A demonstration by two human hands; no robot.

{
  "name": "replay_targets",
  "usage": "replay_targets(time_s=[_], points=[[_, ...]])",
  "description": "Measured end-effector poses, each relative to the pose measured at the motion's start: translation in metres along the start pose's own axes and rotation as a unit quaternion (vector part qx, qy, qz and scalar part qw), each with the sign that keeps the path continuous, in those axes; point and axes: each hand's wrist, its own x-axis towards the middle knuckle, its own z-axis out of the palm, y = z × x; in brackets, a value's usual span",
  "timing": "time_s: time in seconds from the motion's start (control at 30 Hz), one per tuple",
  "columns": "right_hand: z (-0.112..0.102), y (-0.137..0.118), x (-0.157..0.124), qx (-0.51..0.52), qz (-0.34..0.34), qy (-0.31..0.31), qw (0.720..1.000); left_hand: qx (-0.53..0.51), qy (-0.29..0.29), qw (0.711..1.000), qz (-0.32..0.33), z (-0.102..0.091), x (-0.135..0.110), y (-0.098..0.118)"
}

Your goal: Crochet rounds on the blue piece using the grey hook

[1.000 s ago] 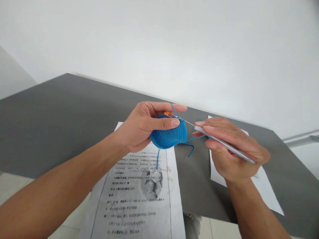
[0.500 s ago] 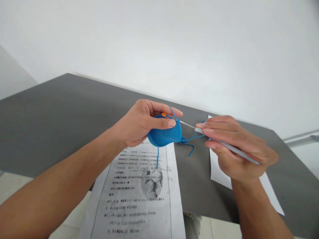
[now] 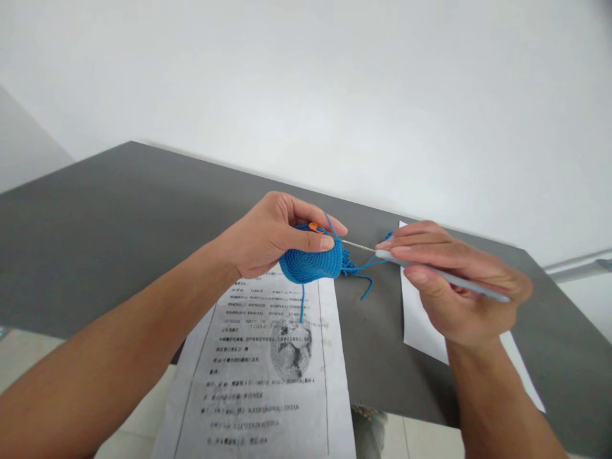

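Note:
A blue crochet piece (image 3: 312, 262), round and cupped, is pinched between the thumb and fingers of my left hand (image 3: 272, 239). An orange stitch marker (image 3: 315, 227) is clipped near its upper edge. Blue yarn (image 3: 331, 223) runs up over my left index finger. My right hand (image 3: 459, 274) grips a crochet hook (image 3: 444, 275) by its pale grey handle, pen-like. The hook's metal shaft reaches the work's right edge beside my left thumb; its tip is hidden there. A short yarn tail (image 3: 302, 303) hangs below the piece.
Loose blue yarn (image 3: 367, 274) lies on the dark grey table (image 3: 157, 236) between my hands. A printed sheet (image 3: 258, 395) with text and a picture hangs over the near edge. Another white paper (image 3: 421, 319) lies under my right forearm. A white wall (image 3: 306, 95) stands behind.
The crochet piece has tilted and shifted slightly left and down in my left hand. My right hand has turned the hook flatter, its handle end moving right and up.

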Motion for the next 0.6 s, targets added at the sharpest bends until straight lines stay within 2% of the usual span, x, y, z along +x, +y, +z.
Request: replay_targets(time_s=[0.07,0.2,0.37,0.47,0.6], points=[[0.0,0.0,0.0,0.008,0.003,0.005,1.0,0.0,0.002,1.0,0.001,0.0,0.001,0.0],[-0.004,-0.001,0.002,0.004,-0.001,-0.04,0.999,-0.004,-0.007,1.0,0.005,-0.001,0.001,-0.002],[-0.004,-0.001,0.003,0.099,0.084,-0.004,0.992,-0.008,-0.029,0.999,0.012,0.0,0.0,-0.003],[0.0,-0.001,0.003,0.181,0.17,0.029,0.968,-0.011,-0.024,0.999,0.024,0.001,-0.001,-0.001],[0.01,-0.001,0.005,0.296,0.286,0.045,0.91,-0.017,-0.01,0.998,0.066,0.002,0.0,-0.004]])
